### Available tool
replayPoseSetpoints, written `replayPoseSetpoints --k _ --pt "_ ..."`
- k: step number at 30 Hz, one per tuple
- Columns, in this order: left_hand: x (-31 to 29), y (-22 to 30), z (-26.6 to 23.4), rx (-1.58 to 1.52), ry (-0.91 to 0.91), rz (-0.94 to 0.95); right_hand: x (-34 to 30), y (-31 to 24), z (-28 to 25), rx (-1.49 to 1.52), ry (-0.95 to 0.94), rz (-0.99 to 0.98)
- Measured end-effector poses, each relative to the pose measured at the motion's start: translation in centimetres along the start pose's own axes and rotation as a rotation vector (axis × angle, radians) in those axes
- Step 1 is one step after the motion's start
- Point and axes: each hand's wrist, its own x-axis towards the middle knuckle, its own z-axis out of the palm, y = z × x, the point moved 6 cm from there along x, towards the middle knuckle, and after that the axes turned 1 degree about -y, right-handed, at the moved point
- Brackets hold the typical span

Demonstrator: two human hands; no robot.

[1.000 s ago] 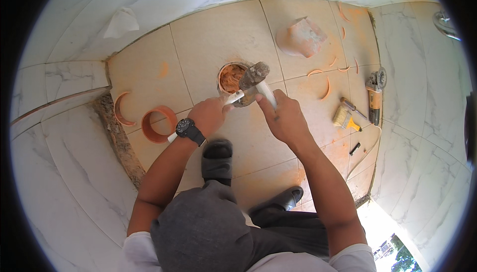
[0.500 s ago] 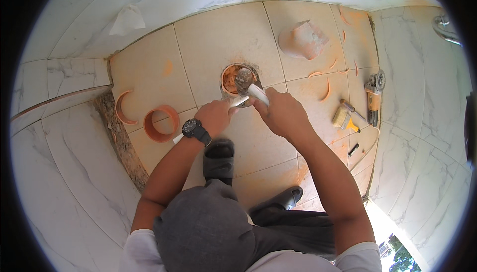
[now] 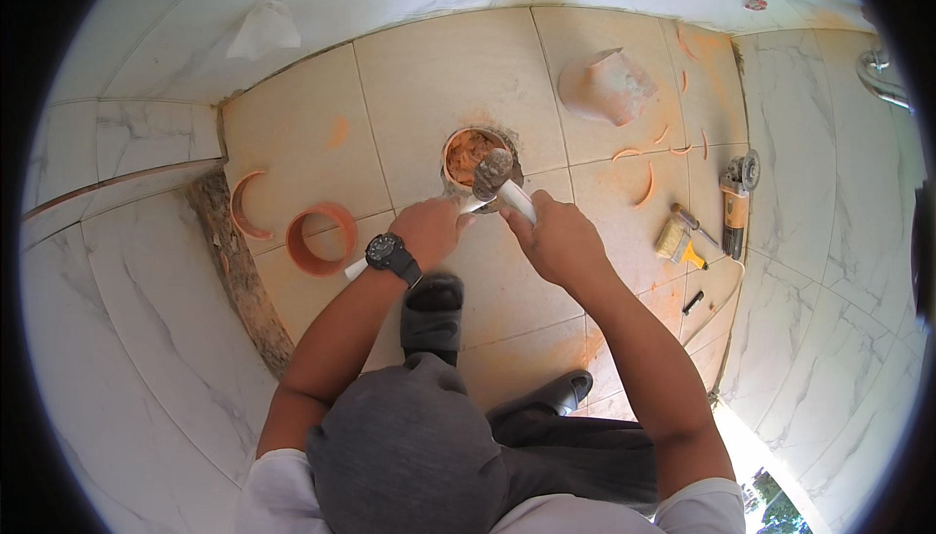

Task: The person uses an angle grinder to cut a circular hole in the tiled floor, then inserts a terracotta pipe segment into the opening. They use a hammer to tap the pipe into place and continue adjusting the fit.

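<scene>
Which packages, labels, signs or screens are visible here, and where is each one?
Round black wristwatch: on the left wrist, its dark face too small to read.
Crumpled white plastic bag: on the marble tiles at upper left.
Crumpled pinkish sack: on the beige tile floor, upper right.
No signs or labels.

Your two hands meet just above the middle of the frame.

Your left hand (image 3: pixel 432 230) is closed in a fist, with the forearm rising from the lower left. Your right hand (image 3: pixel 554 238) is also curled closed, with the forearm rising from the lower right. The two hands are close together, knuckles up.
</scene>
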Motion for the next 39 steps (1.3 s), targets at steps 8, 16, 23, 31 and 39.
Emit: replayPoseSetpoints --k 8,16,23,31,39 --pt "-0.1 0.0 0.4 0.033 -0.002 0.009 -0.5 1.0 0.5 0.044 -0.004 0.047" --pt "-0.4 0.1 0.7 0.051 -0.008 0.022 -1.2 1.3 0.6 0.062 0.007 0.045" --pt "-0.2 0.2 0.8 0.071 -0.038 -0.002 -1.7 1.5 1.1 0.109 0.009 0.095" --pt "-0.7 0.1 -0.3 -0.015 0.109 -0.013 -2.1 2.0 0.0 0.195 0.052 0.128" --pt "-0.8 0.7 1.0 -0.074 0.090 -0.037 -1.7 2.4 -0.7 0.182 0.115 0.115"
